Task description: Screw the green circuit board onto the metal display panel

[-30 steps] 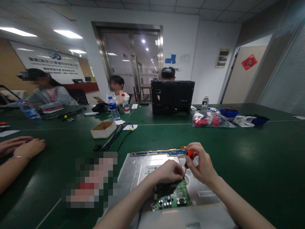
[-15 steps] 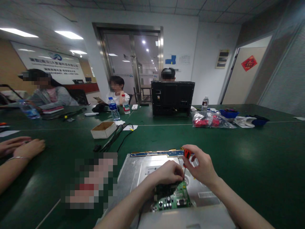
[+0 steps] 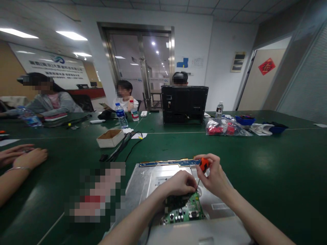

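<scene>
My right hand (image 3: 214, 173) is closed round the orange and black handle of a screwdriver (image 3: 204, 165). Its thin shaft slants down to the far corner of a green circuit board (image 3: 189, 209). At that corner, by the screwdriver's tip, my left hand (image 3: 181, 183) is closed in a pinch; whatever its fingers hold is hidden. The board lies on a silver metal panel (image 3: 138, 183), partly covered by my left hand's shadow. Along the panel's far edge runs a narrow blue circuit board (image 3: 163, 164), just beyond my hands.
A small open cardboard box (image 3: 109, 139) and black cables (image 3: 122, 146) lie beyond the panel. Another person's hands (image 3: 30, 158) rest at the left. Farther back stand bottles (image 3: 120, 115) and a black monitor (image 3: 185, 105). A plastic bag (image 3: 227, 127) lies at right.
My right hand has turned the screwdriver, and its handle now leans more to the right and towards me. My left hand stays at the board's corner.
</scene>
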`<state>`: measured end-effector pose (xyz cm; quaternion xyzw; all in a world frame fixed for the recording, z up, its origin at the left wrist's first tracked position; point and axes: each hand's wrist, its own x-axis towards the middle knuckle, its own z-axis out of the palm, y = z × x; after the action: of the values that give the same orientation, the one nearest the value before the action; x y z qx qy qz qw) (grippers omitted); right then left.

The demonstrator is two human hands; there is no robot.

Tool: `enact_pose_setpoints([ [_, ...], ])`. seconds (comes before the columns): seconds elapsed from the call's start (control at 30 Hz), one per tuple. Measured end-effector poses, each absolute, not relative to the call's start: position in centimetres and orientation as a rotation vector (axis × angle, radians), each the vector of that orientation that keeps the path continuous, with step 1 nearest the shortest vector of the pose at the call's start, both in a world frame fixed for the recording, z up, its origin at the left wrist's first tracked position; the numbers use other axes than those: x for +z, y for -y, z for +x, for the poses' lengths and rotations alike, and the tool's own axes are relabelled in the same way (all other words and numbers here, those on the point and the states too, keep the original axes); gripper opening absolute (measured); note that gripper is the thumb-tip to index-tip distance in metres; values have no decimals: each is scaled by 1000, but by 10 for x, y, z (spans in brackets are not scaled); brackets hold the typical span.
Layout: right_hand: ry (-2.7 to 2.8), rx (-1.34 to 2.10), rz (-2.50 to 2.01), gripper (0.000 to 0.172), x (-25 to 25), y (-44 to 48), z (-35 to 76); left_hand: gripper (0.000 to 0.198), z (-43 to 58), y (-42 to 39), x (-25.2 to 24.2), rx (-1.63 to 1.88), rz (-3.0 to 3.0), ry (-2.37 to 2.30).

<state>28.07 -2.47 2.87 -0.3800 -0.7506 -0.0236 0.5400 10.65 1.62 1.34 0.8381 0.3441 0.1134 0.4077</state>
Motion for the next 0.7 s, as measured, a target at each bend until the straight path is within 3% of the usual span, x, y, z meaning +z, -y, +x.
enact_pose_setpoints([
  [0.7, 1802, -224, -836, 26, 38, 25, 279, 9, 106, -19, 9, 296, 2130, -867],
])
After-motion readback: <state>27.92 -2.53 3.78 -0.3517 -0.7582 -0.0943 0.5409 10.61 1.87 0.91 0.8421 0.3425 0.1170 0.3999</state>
